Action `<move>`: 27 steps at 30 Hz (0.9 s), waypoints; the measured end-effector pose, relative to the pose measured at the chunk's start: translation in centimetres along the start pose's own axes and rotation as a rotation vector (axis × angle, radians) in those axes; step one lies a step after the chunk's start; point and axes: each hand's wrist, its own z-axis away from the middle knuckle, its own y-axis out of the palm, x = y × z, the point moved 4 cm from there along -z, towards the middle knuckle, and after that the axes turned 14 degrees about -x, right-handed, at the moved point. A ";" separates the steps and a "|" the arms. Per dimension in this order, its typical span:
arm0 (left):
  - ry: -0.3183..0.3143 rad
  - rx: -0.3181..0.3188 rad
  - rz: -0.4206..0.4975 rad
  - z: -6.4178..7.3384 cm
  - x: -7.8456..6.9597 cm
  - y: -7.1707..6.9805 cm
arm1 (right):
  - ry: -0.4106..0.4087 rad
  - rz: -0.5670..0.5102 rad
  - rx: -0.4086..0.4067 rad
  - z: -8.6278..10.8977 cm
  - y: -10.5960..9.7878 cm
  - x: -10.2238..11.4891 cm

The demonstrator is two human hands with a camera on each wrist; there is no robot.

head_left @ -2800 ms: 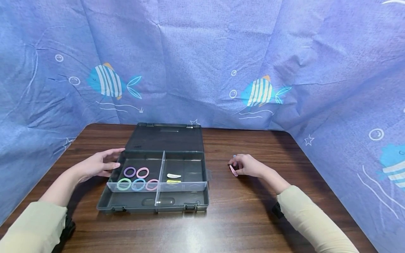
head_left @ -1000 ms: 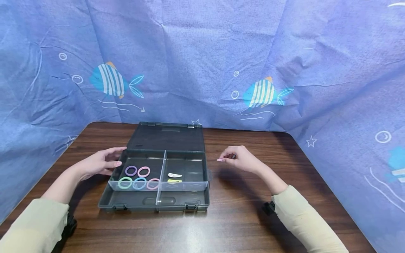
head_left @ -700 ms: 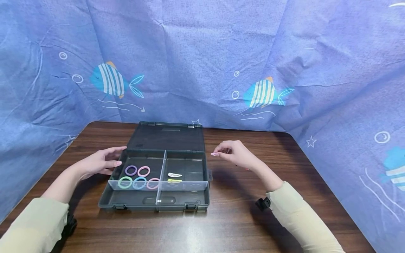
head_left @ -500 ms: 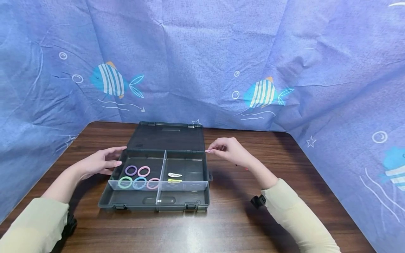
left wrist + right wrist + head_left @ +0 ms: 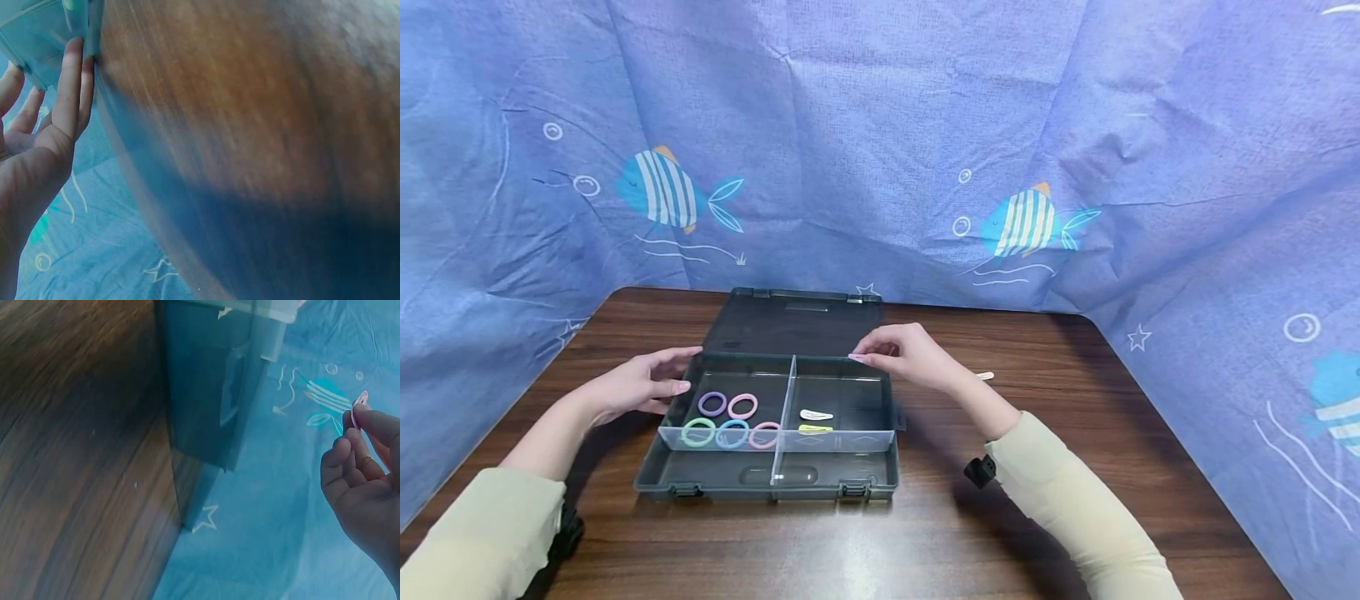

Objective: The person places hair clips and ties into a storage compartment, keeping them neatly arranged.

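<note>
My right hand [image 5: 901,354] pinches a pink snap hair clip [image 5: 856,357] between thumb and index finger, held over the back of the box's right side. In the right wrist view the hair clip [image 5: 359,406] sticks up from the fingertips. My left hand [image 5: 638,387] rests its extended fingers against the left wall of the open grey see-through organizer box [image 5: 842,392]. A white hair clip [image 5: 816,415] and a yellow hair clip [image 5: 815,429] lie in the large right compartment. Several hair ties lie in the left one, among them a purple hair tie [image 5: 712,404].
The box lid [image 5: 797,325] lies folded back behind the box. A pale hair clip [image 5: 985,376] on the wooden table [image 5: 1037,350] is partly hidden by my right forearm. The front compartments hold nothing. A blue fish-print cloth [image 5: 865,167] hangs behind the table.
My right hand has picked the pink hair clip up off the table on the right and carried it left, over the box. The left hand stays at the box's left side.
</note>
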 end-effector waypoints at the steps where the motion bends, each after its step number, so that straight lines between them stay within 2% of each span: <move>1: 0.003 0.001 0.000 0.0 0.0 0.0 | -0.003 -0.004 0.003 -0.1 0.3 0.0; 10: 0.002 -0.001 0.012 0.2 -0.1 0.2 | 0.002 0.019 0.049 -1.1 3.7 -0.4; 22: 0.009 0.000 0.006 0.2 -0.1 0.3 | -0.049 0.077 0.119 -1.3 7.6 -1.1; 27: 0.007 0.000 0.012 0.2 0.0 0.3 | -0.011 0.112 0.180 -1.3 8.9 -1.6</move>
